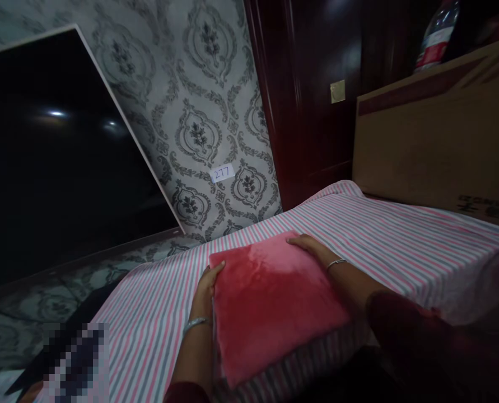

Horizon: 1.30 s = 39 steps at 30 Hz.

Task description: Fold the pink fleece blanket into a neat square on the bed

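Observation:
A red plush cushion (270,302) lies flat on a bed covered with a pink, grey and white striped sheet (400,240). My left hand (205,291) grips the cushion's left edge, thumb on top near the far left corner. My right hand (312,249) rests on the cushion's right edge, fingers curled over it. Both wrists wear a silver bangle.
A large dark screen (56,162) leans against patterned wallpaper at the left. A small label reading 277 (223,173) is on the wall. A dark wooden door (316,95) stands behind the bed. A brown cardboard box (438,134) with a plastic bottle (436,33) above it sits at the right.

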### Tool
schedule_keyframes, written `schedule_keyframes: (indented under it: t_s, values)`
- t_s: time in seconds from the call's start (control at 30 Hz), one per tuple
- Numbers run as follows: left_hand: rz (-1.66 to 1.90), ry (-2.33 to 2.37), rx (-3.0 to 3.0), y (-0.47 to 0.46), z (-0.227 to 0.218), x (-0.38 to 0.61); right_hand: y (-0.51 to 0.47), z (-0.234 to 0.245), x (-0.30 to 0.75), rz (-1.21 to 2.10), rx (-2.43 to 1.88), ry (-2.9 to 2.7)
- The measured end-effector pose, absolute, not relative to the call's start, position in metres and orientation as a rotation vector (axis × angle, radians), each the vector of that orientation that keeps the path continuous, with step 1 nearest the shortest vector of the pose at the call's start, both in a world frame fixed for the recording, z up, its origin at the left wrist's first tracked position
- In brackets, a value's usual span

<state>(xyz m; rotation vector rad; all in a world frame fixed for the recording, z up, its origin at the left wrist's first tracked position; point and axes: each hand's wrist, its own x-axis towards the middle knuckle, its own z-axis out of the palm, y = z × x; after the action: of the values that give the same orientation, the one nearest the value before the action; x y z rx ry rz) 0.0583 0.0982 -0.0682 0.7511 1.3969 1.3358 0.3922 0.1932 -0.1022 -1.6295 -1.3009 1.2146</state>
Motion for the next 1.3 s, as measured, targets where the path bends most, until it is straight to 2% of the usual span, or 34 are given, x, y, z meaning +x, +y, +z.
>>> schedule_keyframes:
  t_s: [0.17, 0.27, 0.33, 0.43, 0.57, 0.67, 0.73, 0.8, 0.93, 1.07, 1.17, 1.3]
  values:
    - [1.459, 1.314, 0.801, 0.09, -0.04, 0.067, 0.18, -0.088, 0.398, 1.511, -1.64, -1.254]
    - [1.508, 1.249, 0.88, 0.08, -0.015, 0.067, 0.171, -0.076, 0.41, 1.79, -1.498, -1.168]
    - [1.53, 1.217, 0.964, 0.073, 0.005, 0.065, 0.171, -0.062, 0.418, 1.838, -1.378, -1.135]
    - [1.621, 1.209, 1.116, 0.069, 0.042, 0.06, 0.182, -0.026, 0.425, 1.67, -1.208, -1.153]
    - [1.838, 1.2, 1.424, 0.077, 0.091, 0.055, 0.194, 0.033, 0.425, 1.121, -0.825, -1.235]
    - [1.89, 1.285, 1.769, 0.077, 0.105, 0.05, 0.182, 0.054, 0.426, 0.765, -0.694, -1.353]
    - [1.848, 1.447, 1.982, 0.069, 0.09, 0.044, 0.163, 0.044, 0.429, 0.592, -0.743, -1.429]
    - [1.755, 1.621, 2.171, 0.053, 0.054, 0.036, 0.141, 0.013, 0.436, 0.475, -0.886, -1.502]
    - [1.432, 1.622, 2.536, 0.008, -0.05, 0.021, 0.101, -0.086, 0.453, 0.494, -1.165, -1.795]
    - [1.157, 1.6, 2.695, -0.037, -0.127, 0.017, 0.07, -0.166, 0.465, 0.478, -0.966, -2.025]
    - [1.112, 1.681, 2.703, -0.058, -0.147, 0.017, 0.054, -0.188, 0.474, 0.407, -0.929, -2.044]
    - [1.129, 1.7, 2.628, -0.071, -0.138, 0.013, 0.044, -0.178, 0.495, 0.497, -1.066, -2.056]
